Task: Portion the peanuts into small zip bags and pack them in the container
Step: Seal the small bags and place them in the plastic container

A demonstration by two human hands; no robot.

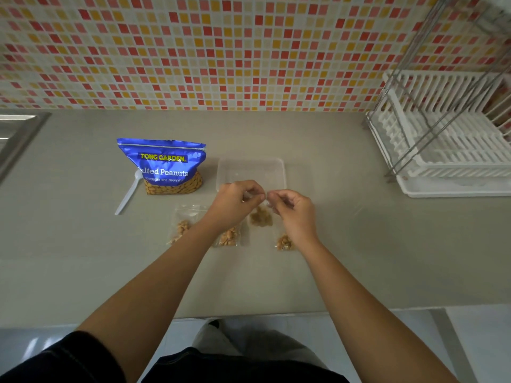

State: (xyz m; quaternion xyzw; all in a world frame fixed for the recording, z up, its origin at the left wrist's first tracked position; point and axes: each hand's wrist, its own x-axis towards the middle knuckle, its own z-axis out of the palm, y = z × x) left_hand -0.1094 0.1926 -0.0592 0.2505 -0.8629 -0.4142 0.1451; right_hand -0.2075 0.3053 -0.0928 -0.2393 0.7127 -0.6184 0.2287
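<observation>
My left hand (pixel 238 201) and my right hand (pixel 293 210) both pinch the top edge of a small clear zip bag of peanuts (pixel 261 217), held just above the counter. Three more small bags with peanuts lie below: one at the left (pixel 182 226), one under my left wrist (pixel 229 236), one under my right wrist (pixel 284 242). A clear plastic container (pixel 250 171) stands just behind my hands. The blue salted peanuts pouch (pixel 166 165) stands upright to the left, with a white plastic spoon (pixel 127 194) beside it.
A white dish rack (pixel 448 139) with a metal frame fills the right back of the grey counter (pixel 359 244). A steel sink edge (pixel 16 136) shows at the far left. A mosaic tile wall runs behind.
</observation>
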